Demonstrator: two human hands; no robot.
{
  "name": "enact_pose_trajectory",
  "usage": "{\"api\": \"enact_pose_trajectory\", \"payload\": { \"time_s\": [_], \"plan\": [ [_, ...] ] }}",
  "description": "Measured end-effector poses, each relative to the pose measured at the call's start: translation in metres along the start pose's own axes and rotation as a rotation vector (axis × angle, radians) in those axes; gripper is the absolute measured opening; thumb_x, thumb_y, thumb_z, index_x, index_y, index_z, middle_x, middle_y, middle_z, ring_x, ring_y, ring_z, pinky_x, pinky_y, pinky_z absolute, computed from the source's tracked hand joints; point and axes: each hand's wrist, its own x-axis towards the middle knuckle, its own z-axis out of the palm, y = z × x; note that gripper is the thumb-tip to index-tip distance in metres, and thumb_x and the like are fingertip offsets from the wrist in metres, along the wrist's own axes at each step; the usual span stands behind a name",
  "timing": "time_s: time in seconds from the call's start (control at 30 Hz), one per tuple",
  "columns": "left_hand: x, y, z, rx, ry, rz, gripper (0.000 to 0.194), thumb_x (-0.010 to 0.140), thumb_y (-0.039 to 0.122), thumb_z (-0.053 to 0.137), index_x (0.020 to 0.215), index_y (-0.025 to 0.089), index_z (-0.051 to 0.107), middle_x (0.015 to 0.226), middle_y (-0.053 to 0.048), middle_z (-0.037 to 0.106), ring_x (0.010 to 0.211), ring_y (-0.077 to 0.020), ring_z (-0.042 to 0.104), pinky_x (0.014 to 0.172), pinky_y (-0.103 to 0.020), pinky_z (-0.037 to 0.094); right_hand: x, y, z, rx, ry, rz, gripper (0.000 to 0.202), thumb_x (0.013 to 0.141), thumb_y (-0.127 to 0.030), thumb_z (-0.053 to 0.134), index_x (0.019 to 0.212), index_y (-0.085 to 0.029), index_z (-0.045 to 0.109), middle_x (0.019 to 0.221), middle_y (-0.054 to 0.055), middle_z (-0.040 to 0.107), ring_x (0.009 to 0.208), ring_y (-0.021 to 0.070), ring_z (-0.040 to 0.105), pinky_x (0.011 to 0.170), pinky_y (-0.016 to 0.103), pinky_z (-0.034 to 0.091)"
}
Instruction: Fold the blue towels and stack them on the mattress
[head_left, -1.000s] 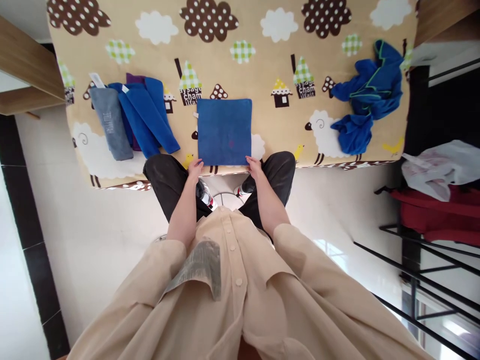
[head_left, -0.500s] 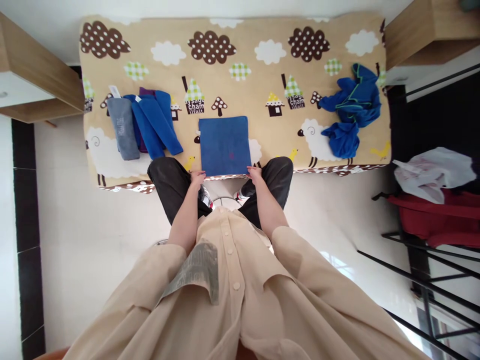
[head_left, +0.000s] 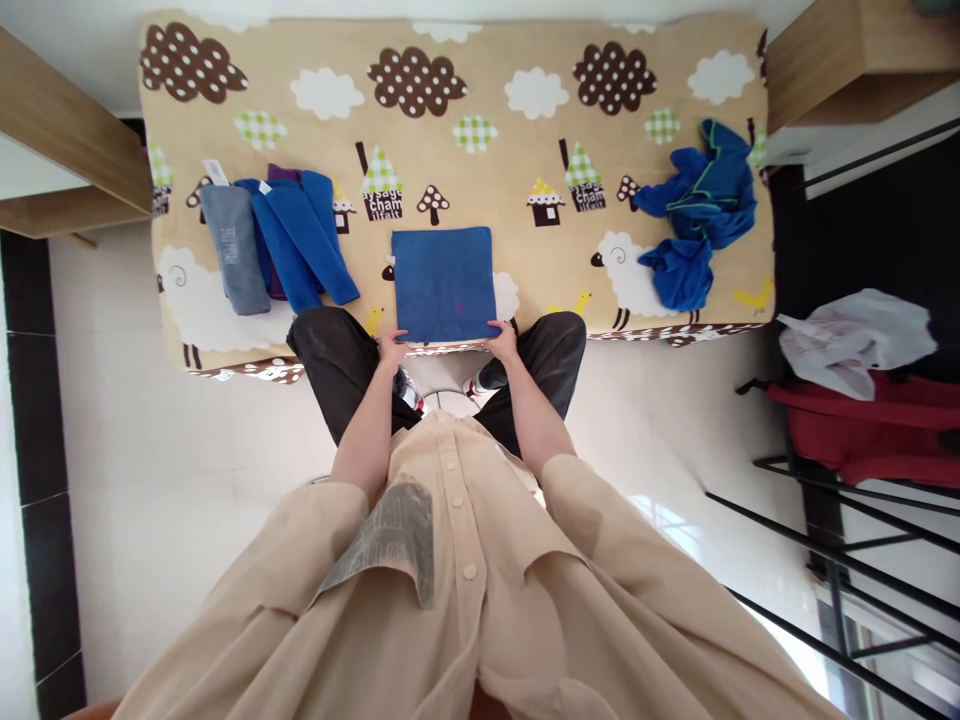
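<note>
Towel (head_left: 444, 283), blue, lies flat, left hand (head_left: 391, 349) and right hand (head_left: 503, 340) at near corners; can't tell whether either grip pinches.

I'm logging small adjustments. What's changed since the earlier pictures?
The flat, square blue cloth has slid toward the beige printed cover's near edge: the dotted mushroom print, its stem covered earlier, now shows whole. The left hand and right hand moved with it, still at its near corners. The folded gray, blue and purple fabrics on the left and crumpled blue, green-edged fabric on the right stayed put.
</note>
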Motion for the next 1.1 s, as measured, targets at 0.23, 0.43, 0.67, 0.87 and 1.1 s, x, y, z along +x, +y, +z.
{"api": "enact_pose_trajectory", "payload": {
  "time_s": [0.23,0.43,0.67,0.87,1.1],
  "plan": [
    [0.013,0.004,0.013,0.111,0.081,0.067,0.024,0.078,0.011,0.073,0.101,0.016,0.080,0.086,-0.006,0.071,0.094,-0.0231,0.071,0.095,-0.035,0.059,0.009,0.002,0.001,-0.100,0.047,-0.050,0.032,0.077,-0.004,0.063,0.102,-0.016,0.080,0.114,0.010,0.075,0.110,0.0227,0.070,0.114,0.035,0.051],
    [0.028,0.004,0.021,0.109,0.165,0.145,0.021,0.084,0.018,0.078,0.105,0.015,0.077,0.116,-0.012,0.071,0.114,-0.0229,0.068,0.109,-0.035,0.054,0.030,0.005,0.005,-0.073,0.177,-0.116,0.017,0.080,-0.018,0.076,0.097,-0.016,0.079,0.136,0.016,0.067,0.130,0.0253,0.063,0.115,0.038,0.050],
    [0.037,0.002,0.021,0.011,0.208,0.375,0.014,0.082,0.012,0.080,0.095,0.015,0.077,0.123,-0.013,0.071,0.127,-0.0259,0.066,0.110,-0.036,0.054,0.049,0.021,0.016,0.181,0.074,-0.077,0.032,0.090,-0.029,0.073,0.117,-0.013,0.076,0.122,0.014,0.076,0.119,0.0251,0.071,0.108,0.040,0.056],
    [0.035,0.003,0.026,-0.076,0.076,0.256,0.019,0.092,0.022,0.075,0.109,0.015,0.074,0.110,-0.010,0.076,0.109,-0.0216,0.073,0.107,-0.036,0.056,0.054,0.026,0.019,0.197,0.095,-0.029,0.024,0.094,-0.028,0.071,0.112,-0.012,0.072,0.119,0.015,0.076,0.116,0.0222,0.073,0.111,0.038,0.055],
    [0.045,0.003,0.017,0.062,0.083,0.197,0.018,0.096,0.028,0.073,0.107,0.014,0.073,0.110,-0.015,0.076,0.111,-0.0254,0.074,0.109,-0.038,0.054,0.050,0.025,0.012,0.124,0.105,0.025,0.013,0.094,-0.022,0.068,0.103,-0.014,0.072,0.110,0.013,0.078,0.110,0.0228,0.074,0.109,0.038,0.056]
  ]
}}
